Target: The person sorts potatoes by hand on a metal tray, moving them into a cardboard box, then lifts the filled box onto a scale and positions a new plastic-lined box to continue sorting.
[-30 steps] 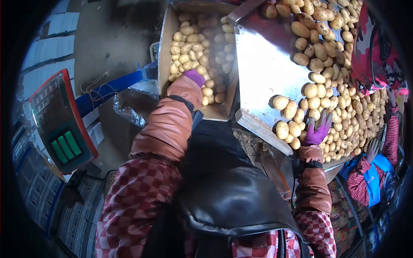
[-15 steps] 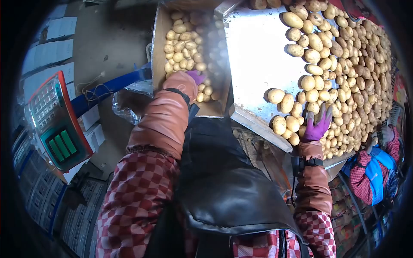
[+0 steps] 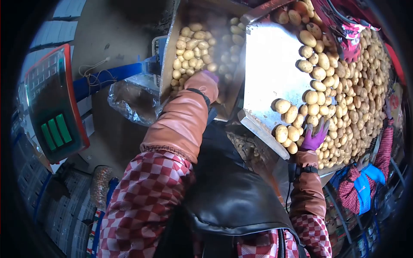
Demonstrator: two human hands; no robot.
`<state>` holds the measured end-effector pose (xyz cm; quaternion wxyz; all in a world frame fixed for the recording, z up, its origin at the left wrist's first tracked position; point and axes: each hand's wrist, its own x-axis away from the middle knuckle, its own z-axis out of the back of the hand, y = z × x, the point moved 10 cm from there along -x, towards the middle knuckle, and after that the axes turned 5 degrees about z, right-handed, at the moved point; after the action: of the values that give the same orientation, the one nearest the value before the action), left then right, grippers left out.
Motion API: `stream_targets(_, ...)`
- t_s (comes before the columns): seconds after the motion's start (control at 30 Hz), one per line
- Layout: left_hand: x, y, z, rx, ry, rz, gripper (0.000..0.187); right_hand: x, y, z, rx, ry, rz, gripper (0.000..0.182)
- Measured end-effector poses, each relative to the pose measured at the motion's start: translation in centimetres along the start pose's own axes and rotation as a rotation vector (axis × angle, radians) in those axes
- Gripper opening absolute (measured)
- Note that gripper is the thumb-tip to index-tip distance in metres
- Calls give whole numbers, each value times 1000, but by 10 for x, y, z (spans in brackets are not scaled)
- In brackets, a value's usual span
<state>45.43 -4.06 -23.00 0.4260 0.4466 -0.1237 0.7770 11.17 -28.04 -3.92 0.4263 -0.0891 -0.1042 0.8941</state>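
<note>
My left hand (image 3: 210, 77), in a purple glove, reaches into a cardboard box (image 3: 168, 58) that holds many potatoes (image 3: 192, 45). Its fingers are mostly hidden beyond the wrist and brown sleeve, so their grip does not show. My right hand (image 3: 315, 136), also purple-gloved with greyish fingertips, rests on loose potatoes (image 3: 319, 98) at the near edge of the sorting table. Its fingers are spread apart, and nothing is gripped in them. Left of this hand lie several potatoes on the bare metal surface (image 3: 269, 71).
A scale display (image 3: 53, 107) on a blue post (image 3: 112, 73) stands at left, beside a clear plastic bag (image 3: 131, 103). One co-worker's pink-gloved hand (image 3: 350, 47) is above the far potatoes. Another person with a blue garment (image 3: 363, 191) works at right.
The view has shifted, so the box and metal surface sit further right. A co-worker's pink-gloved hand has come in over the far potatoes. My right hand remains spread on the potatoes.
</note>
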Motion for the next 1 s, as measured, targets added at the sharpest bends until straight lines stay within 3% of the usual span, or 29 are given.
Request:
stream_targets(0.07,-45,-26,-48,237,209,-147,49,-1,0,0,19,-1,-3,56)
stream_targets(0.17,-36,-59,-43,791,292,-50,55,2,1,0,-7,-1,9,56)
stream_targets(0.23,17,-72,-23,1356,147,77,41,0,0,3,-20,49,12,61)
stream_targets(0.27,4,-102,-47,1430,421,2,30,-1,-2,4,-16,48,9,61)
stream_targets(0.33,49,-124,-10,1638,579,10,30,-1,-4,7,-7,44,-1,61)
stream_targets(0.43,117,-61,80,1645,463,-71,34,-1,-6,7,13,42,-5,60)
stream_targets(0.47,130,-22,96,1647,567,-324,35,-2,-5,8,12,39,-4,60)
stream_targets(0.53,133,32,110,1638,208,-546,36,0,-2,6,71,33,-3,60)
stream_targets(0.6,52,21,78,738,488,-312,36,-1,1,8,99,32,-21,60)
stream_targets(0.63,-2,20,35,421,221,-74,36,0,-1,8,98,31,-37,60)
stream_targets(0.67,-15,21,22,297,133,-36,35,0,0,8,99,25,-54,60)
stream_targets(1.0,-57,60,-1,90,29,-1,33,-3,1,7,28,34,-31,64)
